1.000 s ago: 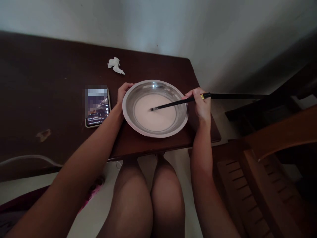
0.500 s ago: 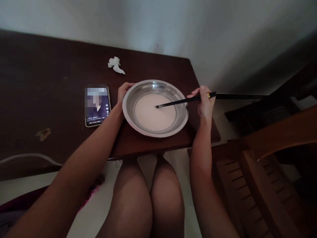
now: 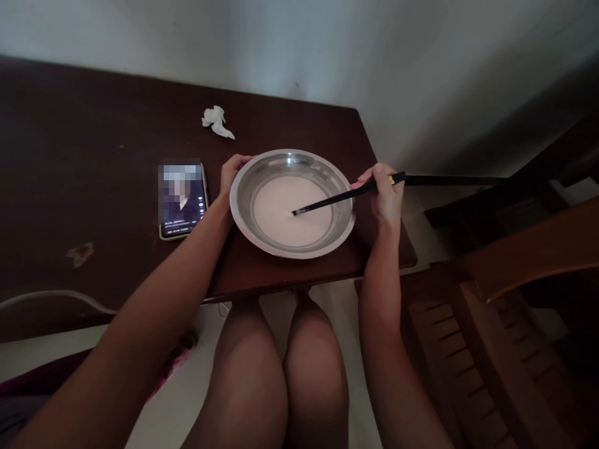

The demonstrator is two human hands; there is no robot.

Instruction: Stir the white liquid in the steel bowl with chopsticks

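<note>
A wide stainless steel basin (image 3: 243,221) of pale, milky liquid (image 3: 285,227) rests near the front right of the dark wooden table. Its left rim is gripped by my left hand (image 3: 231,174), whose fingers go partly out of sight behind it. Dark chopsticks (image 3: 339,197) with a gold band are closed in my right hand (image 3: 386,196), beyond the basin's right side. They slant down to the left, with their tips in the liquid near the middle.
A lit phone (image 3: 183,212) lies left of the basin. Behind that is a crumpled tissue (image 3: 216,121). A white cable (image 3: 60,292) runs along the front left of the table (image 3: 116,143). A wall (image 3: 299,50) stands behind, and a slatted wooden chair (image 3: 456,337) to the right.
The chopstick tips have shifted slightly toward me within the liquid, and my right hand has moved a little left. My left hand keeps its hold on the basin.
</note>
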